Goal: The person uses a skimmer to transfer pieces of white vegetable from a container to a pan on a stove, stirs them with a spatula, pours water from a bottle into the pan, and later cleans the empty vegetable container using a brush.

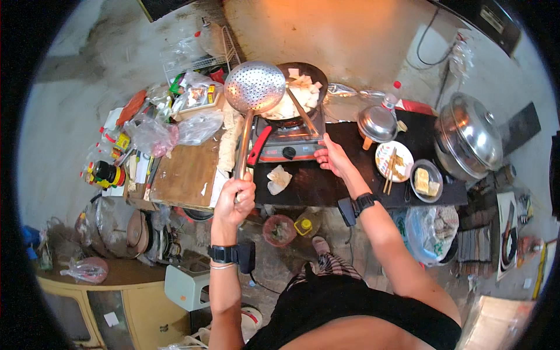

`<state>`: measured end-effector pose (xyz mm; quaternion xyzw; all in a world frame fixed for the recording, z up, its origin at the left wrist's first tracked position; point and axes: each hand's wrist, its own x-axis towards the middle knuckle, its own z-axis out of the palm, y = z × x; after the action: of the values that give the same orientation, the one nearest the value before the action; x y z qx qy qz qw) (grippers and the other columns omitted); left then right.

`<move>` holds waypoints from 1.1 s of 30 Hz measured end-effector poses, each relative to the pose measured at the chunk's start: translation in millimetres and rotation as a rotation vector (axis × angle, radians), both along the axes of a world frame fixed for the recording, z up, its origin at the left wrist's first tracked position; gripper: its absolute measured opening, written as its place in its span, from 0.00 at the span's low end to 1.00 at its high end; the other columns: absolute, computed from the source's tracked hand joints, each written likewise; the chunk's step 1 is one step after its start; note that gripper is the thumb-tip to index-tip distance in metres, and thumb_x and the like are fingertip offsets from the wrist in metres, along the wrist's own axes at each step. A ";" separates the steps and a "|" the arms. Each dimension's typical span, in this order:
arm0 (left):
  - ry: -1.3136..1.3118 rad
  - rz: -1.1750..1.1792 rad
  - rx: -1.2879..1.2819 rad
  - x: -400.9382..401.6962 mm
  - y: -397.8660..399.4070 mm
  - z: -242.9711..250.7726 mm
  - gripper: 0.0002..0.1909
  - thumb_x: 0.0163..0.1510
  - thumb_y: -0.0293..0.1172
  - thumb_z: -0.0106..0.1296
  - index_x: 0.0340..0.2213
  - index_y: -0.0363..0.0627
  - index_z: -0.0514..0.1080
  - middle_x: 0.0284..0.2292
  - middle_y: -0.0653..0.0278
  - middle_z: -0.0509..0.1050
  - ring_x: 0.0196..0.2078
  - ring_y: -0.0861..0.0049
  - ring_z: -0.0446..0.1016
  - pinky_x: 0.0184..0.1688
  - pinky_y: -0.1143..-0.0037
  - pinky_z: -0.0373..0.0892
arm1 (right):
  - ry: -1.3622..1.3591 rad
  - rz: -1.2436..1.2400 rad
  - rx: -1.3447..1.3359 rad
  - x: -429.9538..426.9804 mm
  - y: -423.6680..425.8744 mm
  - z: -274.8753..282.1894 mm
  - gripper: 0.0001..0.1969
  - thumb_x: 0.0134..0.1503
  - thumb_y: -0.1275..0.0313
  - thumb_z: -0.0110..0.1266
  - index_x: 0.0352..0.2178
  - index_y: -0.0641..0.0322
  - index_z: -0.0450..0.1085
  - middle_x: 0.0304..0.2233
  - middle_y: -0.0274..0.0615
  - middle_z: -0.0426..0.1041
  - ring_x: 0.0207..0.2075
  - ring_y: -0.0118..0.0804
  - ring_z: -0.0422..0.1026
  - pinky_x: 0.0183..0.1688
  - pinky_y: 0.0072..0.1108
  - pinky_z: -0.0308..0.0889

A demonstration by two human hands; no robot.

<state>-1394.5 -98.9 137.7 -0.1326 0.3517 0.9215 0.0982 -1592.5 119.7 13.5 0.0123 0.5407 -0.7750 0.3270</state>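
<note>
My left hand (234, 199) grips the metal handle of a large perforated skimmer (254, 85), its round head raised over the left edge of a dark frying pan (323, 74). Pale chunks of food (302, 97) fill the pan, which sits on a portable gas stove (291, 146). A red pan handle (261, 146) points toward me. Across the pan's near rim leans a utensil with a long brown handle (302, 111); its far end is hidden in the food. My right hand (334, 156) is beside the stove's right front corner, near that handle's end, fingers apart and holding nothing.
A crumpled white cloth or paper (279, 179) lies before the stove. At left are a wooden board (186, 173), plastic bags and bottles. To the right stand a lidded pot (378, 124), a plate with chopsticks (396, 151), a metal bowl (426, 180) and a big steamer (468, 135).
</note>
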 end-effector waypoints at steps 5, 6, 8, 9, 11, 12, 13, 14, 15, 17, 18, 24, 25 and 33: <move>-0.009 -0.124 -0.102 32.9 32.7 -18.5 0.05 0.46 0.20 0.39 0.23 0.46 0.58 0.10 0.71 0.56 0.07 0.89 0.47 0.08 0.85 0.42 | -0.089 0.009 0.124 87.9 73.6 -14.8 0.26 0.52 0.46 0.37 0.37 0.61 0.59 0.19 0.33 0.66 0.16 0.21 0.63 0.17 0.12 0.59; 0.012 -0.169 -0.074 39.1 38.6 -23.0 0.05 0.46 0.20 0.39 0.23 0.46 0.57 0.10 0.71 0.56 0.07 0.89 0.47 0.08 0.85 0.43 | -0.104 0.001 0.128 107.1 92.1 -22.6 0.26 0.52 0.46 0.38 0.36 0.60 0.59 0.19 0.33 0.66 0.16 0.21 0.63 0.17 0.11 0.59; 0.020 -0.237 -0.064 50.1 56.7 -31.5 0.06 0.46 0.20 0.40 0.23 0.45 0.56 0.10 0.70 0.58 0.07 0.89 0.48 0.08 0.85 0.43 | -0.176 -0.052 0.170 146.4 127.9 -39.3 0.25 0.52 0.47 0.38 0.36 0.60 0.60 0.19 0.32 0.65 0.16 0.21 0.62 0.17 0.12 0.59; 0.014 -0.290 -0.003 57.2 66.1 -34.4 0.06 0.46 0.20 0.40 0.23 0.45 0.56 0.11 0.71 0.58 0.08 0.90 0.49 0.09 0.86 0.44 | -0.235 -0.098 0.204 167.3 146.1 -43.1 0.25 0.52 0.47 0.39 0.35 0.60 0.60 0.19 0.32 0.65 0.17 0.21 0.62 0.17 0.12 0.59; -0.023 -0.352 -0.077 68.6 88.5 -44.9 0.06 0.46 0.21 0.41 0.23 0.46 0.56 0.11 0.71 0.57 0.08 0.90 0.50 0.09 0.86 0.44 | -0.285 -0.177 0.199 211.7 181.1 -54.0 0.24 0.52 0.48 0.40 0.34 0.60 0.61 0.19 0.32 0.65 0.17 0.21 0.62 0.18 0.13 0.58; -0.026 -0.392 -0.072 72.1 98.8 -52.3 0.06 0.46 0.21 0.41 0.23 0.46 0.56 0.11 0.71 0.57 0.08 0.90 0.50 0.09 0.86 0.44 | -0.310 -0.208 0.216 229.6 196.9 -50.9 0.23 0.52 0.48 0.41 0.33 0.60 0.61 0.19 0.32 0.65 0.18 0.22 0.62 0.18 0.14 0.58; -0.020 -0.442 -0.017 78.6 106.9 -61.8 0.06 0.46 0.21 0.41 0.23 0.46 0.56 0.10 0.71 0.57 0.08 0.90 0.50 0.09 0.86 0.44 | -0.334 -0.234 0.226 246.3 210.1 -49.7 0.23 0.52 0.49 0.41 0.33 0.60 0.62 0.19 0.32 0.65 0.18 0.22 0.62 0.18 0.14 0.58; -0.016 -0.491 0.038 85.1 116.5 -66.7 0.06 0.46 0.21 0.41 0.23 0.46 0.56 0.10 0.71 0.57 0.08 0.90 0.49 0.09 0.86 0.44 | -0.338 -0.270 0.244 260.9 224.9 -54.7 0.23 0.52 0.49 0.42 0.31 0.60 0.63 0.19 0.32 0.65 0.18 0.23 0.62 0.18 0.14 0.58; -0.021 -0.534 0.045 90.2 131.1 -69.2 0.06 0.46 0.21 0.41 0.23 0.46 0.56 0.10 0.71 0.57 0.08 0.90 0.49 0.09 0.86 0.44 | -0.350 -0.312 0.243 277.9 245.4 -60.7 0.23 0.52 0.49 0.42 0.31 0.60 0.63 0.19 0.32 0.65 0.18 0.23 0.62 0.18 0.14 0.58; -0.103 -0.610 0.001 99.5 160.6 -68.9 0.06 0.46 0.21 0.41 0.23 0.46 0.57 0.10 0.71 0.56 0.08 0.89 0.49 0.09 0.86 0.44 | -0.354 -0.405 0.183 310.1 282.6 -68.9 0.22 0.52 0.50 0.43 0.31 0.61 0.64 0.20 0.33 0.66 0.18 0.23 0.62 0.18 0.15 0.59; -0.129 -0.632 -0.033 104.8 174.8 -68.8 0.05 0.46 0.21 0.41 0.23 0.46 0.57 0.10 0.71 0.56 0.08 0.89 0.49 0.09 0.86 0.44 | -0.359 -0.447 0.196 325.5 295.3 -69.2 0.22 0.53 0.51 0.43 0.31 0.62 0.64 0.20 0.34 0.66 0.18 0.23 0.63 0.18 0.14 0.59; -0.195 -0.835 -0.017 136.9 291.0 -85.4 0.05 0.46 0.22 0.41 0.23 0.45 0.58 0.10 0.70 0.56 0.08 0.89 0.49 0.09 0.86 0.45 | -0.388 -0.701 0.183 438.2 412.2 -94.9 0.20 0.53 0.54 0.43 0.31 0.63 0.64 0.19 0.34 0.66 0.17 0.22 0.62 0.16 0.13 0.59; -0.206 -0.865 -0.016 143.3 316.0 -89.9 0.04 0.46 0.22 0.41 0.23 0.45 0.58 0.10 0.70 0.56 0.08 0.88 0.49 0.09 0.86 0.45 | -0.393 -0.735 0.170 460.9 436.0 -101.2 0.20 0.53 0.54 0.43 0.31 0.63 0.64 0.19 0.34 0.66 0.17 0.22 0.62 0.16 0.13 0.59; -0.357 -1.007 0.071 186.7 538.7 -110.4 0.01 0.49 0.26 0.39 0.26 0.46 0.60 0.12 0.73 0.57 0.10 0.87 0.55 0.10 0.83 0.52 | -0.492 -1.197 0.016 653.0 592.7 -138.4 0.15 0.54 0.58 0.44 0.27 0.60 0.65 0.16 0.32 0.67 0.15 0.23 0.64 0.15 0.12 0.61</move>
<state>-1207.8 439.8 27.2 -0.0988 0.3180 0.7347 0.5910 -939.5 712.4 -124.9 0.4915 0.3554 -0.7936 -0.0474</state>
